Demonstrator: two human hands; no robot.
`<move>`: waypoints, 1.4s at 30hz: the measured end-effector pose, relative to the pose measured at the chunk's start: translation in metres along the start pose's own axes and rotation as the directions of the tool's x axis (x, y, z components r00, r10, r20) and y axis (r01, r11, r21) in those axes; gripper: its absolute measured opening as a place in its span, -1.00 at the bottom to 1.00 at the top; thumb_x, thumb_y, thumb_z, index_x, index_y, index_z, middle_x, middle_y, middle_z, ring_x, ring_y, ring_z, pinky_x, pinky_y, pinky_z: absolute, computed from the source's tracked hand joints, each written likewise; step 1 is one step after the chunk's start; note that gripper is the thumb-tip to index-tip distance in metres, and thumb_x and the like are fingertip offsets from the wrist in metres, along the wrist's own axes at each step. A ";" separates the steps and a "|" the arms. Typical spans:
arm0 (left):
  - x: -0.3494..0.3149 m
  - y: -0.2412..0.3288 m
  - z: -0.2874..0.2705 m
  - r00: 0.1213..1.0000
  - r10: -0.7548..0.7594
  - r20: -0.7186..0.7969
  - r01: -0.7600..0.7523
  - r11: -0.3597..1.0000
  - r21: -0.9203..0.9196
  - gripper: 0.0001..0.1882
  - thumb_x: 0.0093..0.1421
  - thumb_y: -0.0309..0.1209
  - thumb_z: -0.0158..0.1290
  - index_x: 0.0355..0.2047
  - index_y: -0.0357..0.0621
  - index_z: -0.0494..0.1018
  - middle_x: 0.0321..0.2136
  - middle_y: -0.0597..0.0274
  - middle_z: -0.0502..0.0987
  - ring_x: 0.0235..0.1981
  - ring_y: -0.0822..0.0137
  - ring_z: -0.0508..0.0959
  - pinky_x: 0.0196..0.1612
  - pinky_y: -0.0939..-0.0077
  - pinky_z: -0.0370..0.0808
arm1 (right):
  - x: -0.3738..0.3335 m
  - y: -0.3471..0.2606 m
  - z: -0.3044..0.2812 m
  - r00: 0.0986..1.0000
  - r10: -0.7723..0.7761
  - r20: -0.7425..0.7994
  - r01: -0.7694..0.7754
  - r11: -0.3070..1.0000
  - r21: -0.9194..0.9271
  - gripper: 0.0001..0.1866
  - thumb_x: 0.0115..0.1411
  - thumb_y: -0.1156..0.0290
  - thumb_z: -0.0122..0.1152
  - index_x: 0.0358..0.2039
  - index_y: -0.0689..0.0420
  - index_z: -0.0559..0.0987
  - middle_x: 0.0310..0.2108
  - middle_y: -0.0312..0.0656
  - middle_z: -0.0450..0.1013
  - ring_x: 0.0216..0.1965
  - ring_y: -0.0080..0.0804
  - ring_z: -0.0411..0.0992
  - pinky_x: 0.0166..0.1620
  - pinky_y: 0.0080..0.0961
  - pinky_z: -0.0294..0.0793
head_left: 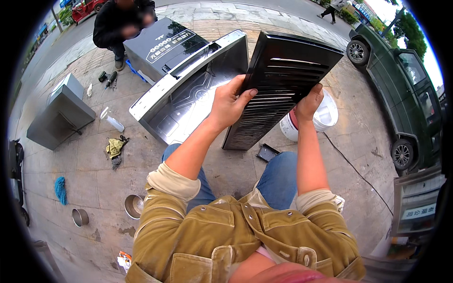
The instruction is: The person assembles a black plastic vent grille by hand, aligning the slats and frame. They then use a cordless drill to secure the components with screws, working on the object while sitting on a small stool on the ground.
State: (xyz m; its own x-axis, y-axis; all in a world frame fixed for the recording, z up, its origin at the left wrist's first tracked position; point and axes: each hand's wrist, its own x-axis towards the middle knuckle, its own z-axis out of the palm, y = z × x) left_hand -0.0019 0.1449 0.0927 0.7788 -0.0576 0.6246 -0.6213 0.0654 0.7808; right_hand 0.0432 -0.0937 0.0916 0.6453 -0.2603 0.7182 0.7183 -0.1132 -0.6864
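Between my two hands is a long black slotted filter panel, like one from a range hood, held up at a tilt. My left hand grips its left edge, thumb on the slotted face. On the opposite edge my right hand is closed, its fingers partly hidden. Behind and left of the panel, a shiny metal housing lies open toward me. Below the panel's lower end, a small black tray rests on the paving. A white bucket stands beside my right hand.
A person in black crouches behind a large dark box-shaped unit. Leftward lie a power drill, a spray bottle, yellow gloves and a blue cloth. A cable crosses the paving; a green vehicle stands right.
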 end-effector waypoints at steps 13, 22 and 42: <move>0.092 0.166 -0.048 0.880 0.245 0.407 -0.470 0.330 0.819 -0.41 0.12 0.03 0.16 0.10 0.05 0.43 -0.18 0.13 0.60 -0.21 0.14 0.61 -0.21 0.31 0.52 | -0.043 -0.067 0.116 0.987 -0.142 0.079 0.153 0.976 -0.158 -0.63 0.40 0.15 -0.08 -0.32 0.20 0.49 -0.68 -0.16 0.23 -0.66 -0.33 0.24 -0.53 -0.42 0.21; 0.094 0.177 -0.059 0.964 -0.125 0.233 -0.147 0.478 0.866 -0.61 0.20 -0.29 0.20 -0.05 -0.26 0.45 -0.31 0.24 0.60 -0.34 0.30 0.56 -0.25 0.50 0.48 | -0.050 -0.067 0.109 0.933 0.001 0.361 0.001 1.000 -0.004 -0.69 0.30 0.22 0.13 -0.15 0.24 0.51 -0.40 -0.02 0.50 -0.38 -0.13 0.49 -0.31 -0.39 0.43; 0.080 0.168 -0.064 0.949 0.090 0.303 -0.295 0.598 0.745 -0.67 0.17 -0.23 0.24 -0.20 -0.21 0.48 -0.43 0.40 0.51 -0.40 0.58 0.43 -0.30 0.73 0.37 | -0.069 -0.063 0.116 0.975 -0.193 0.113 0.199 0.979 -0.040 -0.72 0.08 0.33 0.34 -0.25 0.19 0.54 -0.48 -0.12 0.50 -0.47 -0.12 0.49 -0.42 -0.35 0.47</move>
State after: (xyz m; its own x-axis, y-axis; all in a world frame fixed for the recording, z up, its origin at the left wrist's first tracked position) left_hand -0.0388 0.2152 0.2726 0.6568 -0.3507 0.6676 -0.6654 -0.6861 0.2941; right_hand -0.0168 0.0429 0.0984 0.5195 -0.1234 0.8455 0.8214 -0.2005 -0.5339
